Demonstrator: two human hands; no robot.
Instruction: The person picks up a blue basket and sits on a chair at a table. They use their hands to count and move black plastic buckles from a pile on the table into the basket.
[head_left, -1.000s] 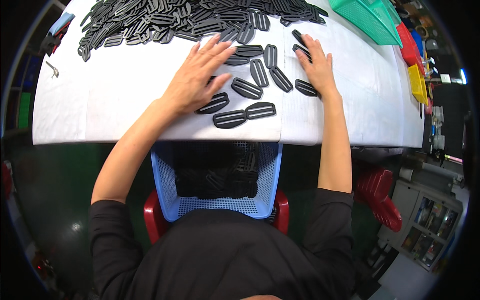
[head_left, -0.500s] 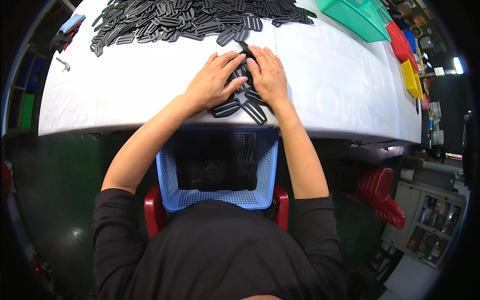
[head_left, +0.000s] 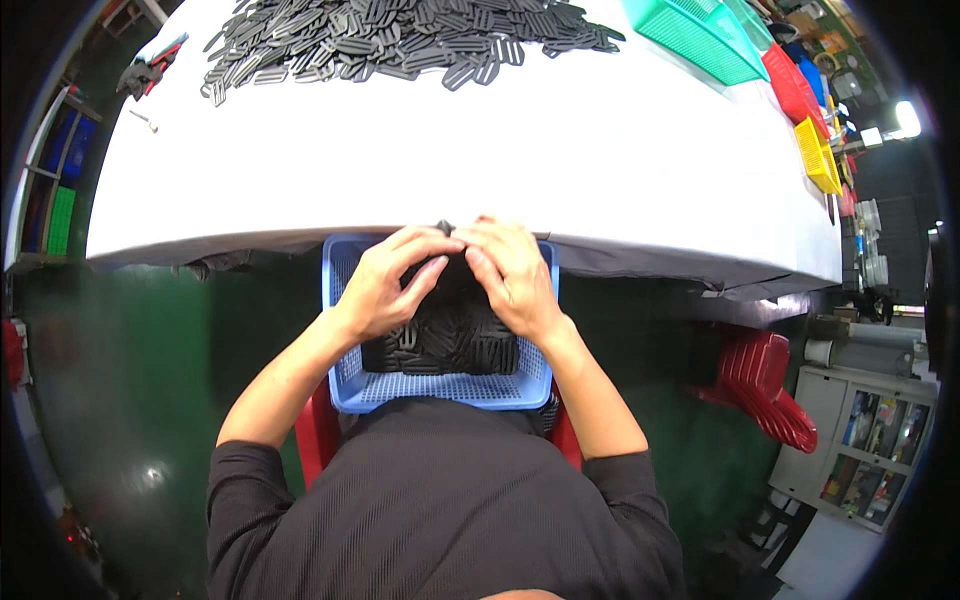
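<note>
My left hand (head_left: 385,283) and right hand (head_left: 515,278) are over the far part of a blue plastic basket (head_left: 440,404), at the table's near edge. Their fingers are stretched and slightly curved toward each other, with the thumbs apart. A black buckle (head_left: 445,228) shows at the fingertips; whatever else lies beneath the hands is hidden. Inside the basket are many flat black plastic slide buckles (head_left: 450,345). Across the far side of the white-covered table (head_left: 300,170) spreads a large heap of the same buckles (head_left: 390,45).
Green (head_left: 700,45), red (head_left: 795,88) and yellow (head_left: 819,155) plastic baskets line the table's right side. A small metal piece (head_left: 145,121) lies at the left. Stacked red chairs (head_left: 755,385) and a grey cabinet (head_left: 855,440) stand to the right.
Both hands have drawn back toward me from the tabletop to above the basket. The small group of buckles between them has left the tabletop; the large heap stays.
</note>
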